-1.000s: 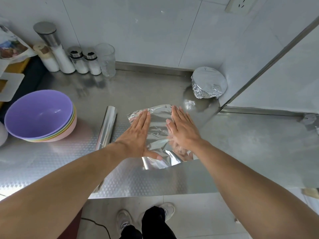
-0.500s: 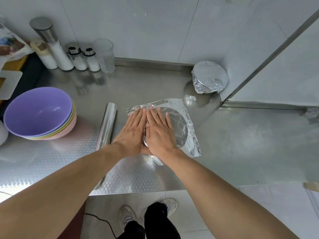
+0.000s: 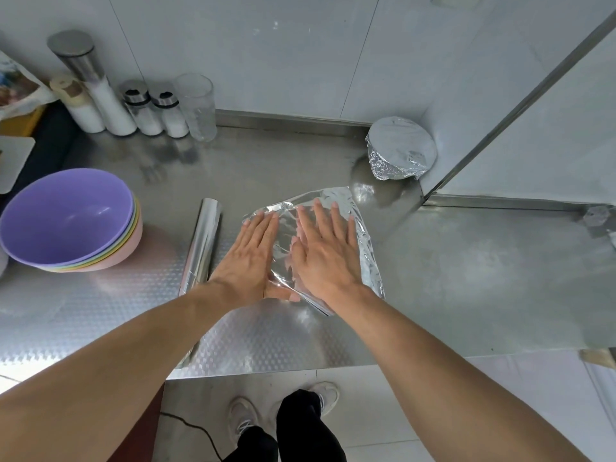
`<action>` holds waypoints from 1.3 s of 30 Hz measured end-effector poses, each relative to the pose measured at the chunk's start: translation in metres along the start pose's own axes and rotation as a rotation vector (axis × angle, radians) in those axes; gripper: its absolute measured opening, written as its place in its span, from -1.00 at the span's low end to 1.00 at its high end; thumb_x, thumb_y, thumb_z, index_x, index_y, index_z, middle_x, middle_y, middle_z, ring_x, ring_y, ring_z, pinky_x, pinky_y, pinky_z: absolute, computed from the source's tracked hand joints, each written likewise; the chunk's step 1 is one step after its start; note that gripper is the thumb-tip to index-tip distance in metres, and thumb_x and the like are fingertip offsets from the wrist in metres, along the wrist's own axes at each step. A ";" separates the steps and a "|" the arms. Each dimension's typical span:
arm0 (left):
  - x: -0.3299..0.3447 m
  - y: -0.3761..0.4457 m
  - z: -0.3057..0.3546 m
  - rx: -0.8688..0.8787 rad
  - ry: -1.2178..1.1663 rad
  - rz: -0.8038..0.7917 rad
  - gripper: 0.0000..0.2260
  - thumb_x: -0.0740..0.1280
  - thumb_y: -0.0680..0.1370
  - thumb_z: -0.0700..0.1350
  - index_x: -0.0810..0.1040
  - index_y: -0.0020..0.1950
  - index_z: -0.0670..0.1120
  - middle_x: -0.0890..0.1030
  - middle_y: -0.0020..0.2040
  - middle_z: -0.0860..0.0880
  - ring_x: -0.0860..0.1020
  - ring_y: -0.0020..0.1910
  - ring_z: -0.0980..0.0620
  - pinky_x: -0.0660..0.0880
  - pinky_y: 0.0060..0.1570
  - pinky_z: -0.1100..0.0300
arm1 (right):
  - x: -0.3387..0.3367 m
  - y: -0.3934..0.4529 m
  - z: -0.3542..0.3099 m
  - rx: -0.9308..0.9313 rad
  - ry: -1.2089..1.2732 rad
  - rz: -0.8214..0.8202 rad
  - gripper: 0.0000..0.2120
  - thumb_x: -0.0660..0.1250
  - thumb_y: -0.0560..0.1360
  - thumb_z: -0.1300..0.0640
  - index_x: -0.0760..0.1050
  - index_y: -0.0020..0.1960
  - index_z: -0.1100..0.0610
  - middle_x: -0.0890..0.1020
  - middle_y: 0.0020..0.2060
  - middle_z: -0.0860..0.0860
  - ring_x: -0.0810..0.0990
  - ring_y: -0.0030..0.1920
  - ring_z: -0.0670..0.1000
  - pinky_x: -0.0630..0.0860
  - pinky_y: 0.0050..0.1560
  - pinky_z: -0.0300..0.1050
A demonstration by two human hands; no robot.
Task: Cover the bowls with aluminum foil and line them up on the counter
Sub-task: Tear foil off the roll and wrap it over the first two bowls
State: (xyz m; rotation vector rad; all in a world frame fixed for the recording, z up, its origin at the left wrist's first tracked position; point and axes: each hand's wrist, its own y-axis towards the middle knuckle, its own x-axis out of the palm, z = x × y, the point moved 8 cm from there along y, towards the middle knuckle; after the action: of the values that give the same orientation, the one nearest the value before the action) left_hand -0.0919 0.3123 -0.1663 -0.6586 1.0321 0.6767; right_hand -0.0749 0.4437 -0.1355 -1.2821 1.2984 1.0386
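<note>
A sheet of aluminum foil [image 3: 365,248] lies at the middle of the steel surface [image 3: 466,278], under both hands. The left hand [image 3: 248,258] rests flat on the sheet's left part, its fingers [image 3: 263,225] straight and close together, reaching to the far left edge of the foil. The right hand [image 3: 328,253] lies just beside it on the middle of the sheet, fingers straight and slightly spread, pressing the foil down; neither hand curls around anything. The sheet is crumpled, roughly four-sided, with its long axis running from the near edge toward the back wall, leaning a little to the left at the far end. Whether a bowl sits beneath it cannot be told.

Just left of the left hand lies the foil roll [image 3: 201,248], its long axis also running near to far. Further left stands a stack of bowls [image 3: 71,218], purple on top. In the back right corner sits a foil-covered bowl [image 3: 401,148], well apart from the hands.
</note>
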 end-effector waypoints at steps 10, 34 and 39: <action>-0.004 -0.007 0.003 0.062 -0.016 0.014 0.36 -0.04 0.17 0.76 -0.42 0.61 -0.13 -0.37 0.64 -0.12 -0.39 0.61 -0.05 -0.28 0.61 -0.05 | 0.004 -0.011 0.018 0.052 0.054 -0.003 -0.33 -0.12 0.62 -0.28 -0.10 0.66 -0.07 -0.14 0.65 0.00 -0.27 0.63 0.11 -0.22 0.59 0.23; 0.001 0.012 0.021 -0.091 0.111 -0.132 0.40 0.01 0.15 0.73 -0.45 0.59 -0.21 -0.42 0.62 -0.16 -0.38 0.61 -0.12 -0.29 0.61 -0.04 | -0.008 0.069 0.019 -0.118 0.322 -0.011 -0.65 0.10 0.71 0.02 0.57 0.35 0.00 0.60 0.34 -0.06 0.54 0.34 0.02 0.40 0.36 -0.06; -0.001 0.011 0.023 -0.089 0.112 -0.112 0.39 0.03 0.16 0.71 -0.45 0.59 -0.21 -0.41 0.62 -0.15 -0.37 0.62 -0.08 -0.38 0.56 0.03 | -0.009 0.062 0.041 0.001 0.292 -0.005 -0.66 0.07 0.70 -0.06 0.56 0.30 -0.07 0.69 0.18 -0.04 0.63 0.18 0.11 0.53 0.18 0.00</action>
State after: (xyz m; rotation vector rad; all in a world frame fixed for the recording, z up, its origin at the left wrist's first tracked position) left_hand -0.0886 0.3367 -0.1590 -0.8333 1.0644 0.5950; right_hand -0.1343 0.4902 -0.1368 -1.4754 1.5117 0.8682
